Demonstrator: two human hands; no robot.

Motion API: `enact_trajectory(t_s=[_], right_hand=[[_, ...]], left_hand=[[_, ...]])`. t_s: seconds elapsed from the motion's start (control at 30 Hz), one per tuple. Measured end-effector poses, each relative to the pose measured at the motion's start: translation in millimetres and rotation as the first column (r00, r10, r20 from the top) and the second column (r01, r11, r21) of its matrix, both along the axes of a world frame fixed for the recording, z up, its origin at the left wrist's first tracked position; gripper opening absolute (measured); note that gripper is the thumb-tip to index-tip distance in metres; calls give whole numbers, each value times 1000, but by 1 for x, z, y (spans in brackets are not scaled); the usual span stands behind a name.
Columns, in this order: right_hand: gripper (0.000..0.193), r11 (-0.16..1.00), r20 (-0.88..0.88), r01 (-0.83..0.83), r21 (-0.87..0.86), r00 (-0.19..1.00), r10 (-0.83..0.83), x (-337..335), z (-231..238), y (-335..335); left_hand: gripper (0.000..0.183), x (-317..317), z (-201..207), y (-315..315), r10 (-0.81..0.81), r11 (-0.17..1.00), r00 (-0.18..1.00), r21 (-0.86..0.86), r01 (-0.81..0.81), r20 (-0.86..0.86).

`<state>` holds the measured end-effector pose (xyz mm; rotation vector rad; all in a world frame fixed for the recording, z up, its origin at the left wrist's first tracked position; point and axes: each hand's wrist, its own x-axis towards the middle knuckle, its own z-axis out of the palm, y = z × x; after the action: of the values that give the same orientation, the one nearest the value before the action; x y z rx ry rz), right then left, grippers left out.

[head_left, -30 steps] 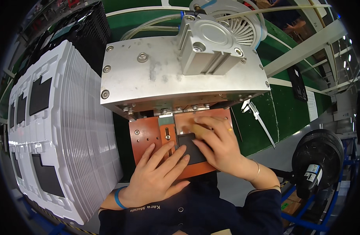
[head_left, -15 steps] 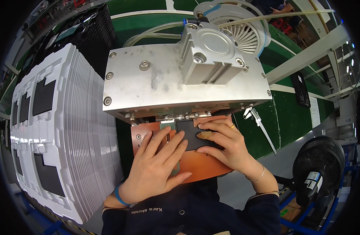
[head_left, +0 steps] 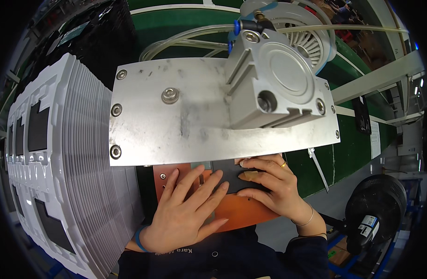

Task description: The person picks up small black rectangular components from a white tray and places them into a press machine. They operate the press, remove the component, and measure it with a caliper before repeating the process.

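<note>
The dark flat piece point(head_left: 228, 176) lies on the orange plate point(head_left: 246, 215), its far edge hidden by the silver housing point(head_left: 195, 128), whose overhang also conceals whatever the piece meets there. The left hand point(head_left: 182, 218) is spread flat with released fingers, two of their tips at the piece's left edge and the others over the left part of the plate, apparently to steady that edge and feel its alignment. The right hand point(head_left: 277, 186) bends over the piece's right part, thumb by its near edge and other fingers on top, which seems to keep it level and square; whether these fingers grasp it or only press, I cannot tell. To the left, white trays point(head_left: 99, 144) stand stacked, and similar dark pieces point(head_left: 54, 228) sit in the recesses of the outermost one, probably so that each is kept apart and within easy reach. The caliper point(head_left: 320, 171) lies on the green tabletop point(head_left: 350, 160) at the right, presumably put aside to leave the hands room.
</note>
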<state>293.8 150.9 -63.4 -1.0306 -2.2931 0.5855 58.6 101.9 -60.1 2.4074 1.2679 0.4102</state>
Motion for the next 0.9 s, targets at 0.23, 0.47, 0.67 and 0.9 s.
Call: enact_trajectory(t_s=[0.23, 0.47, 0.67, 0.9], right_hand=[[32, 999, 17, 26, -30, 1000, -26, 3, -1, -1], [32, 1000, 0, 18, 5, 1000, -18, 3, -6, 0], [33, 1000, -6, 11, -1, 1000, -11, 4, -8, -1], [33, 1000, 6, 18, -6, 1000, -18, 3, -6, -2]], left_hand=[[59, 0, -3, 0, -3, 1000, 1000, 0, 3, -2], [59, -2, -3, -1, -17, 1000, 1000, -8, 17, -13], [60, -4, -3, 0, -31, 999, 1000, -31, 31, 6], [60, -3, -3, 0, -27, 999, 999, -36, 28, 21]])
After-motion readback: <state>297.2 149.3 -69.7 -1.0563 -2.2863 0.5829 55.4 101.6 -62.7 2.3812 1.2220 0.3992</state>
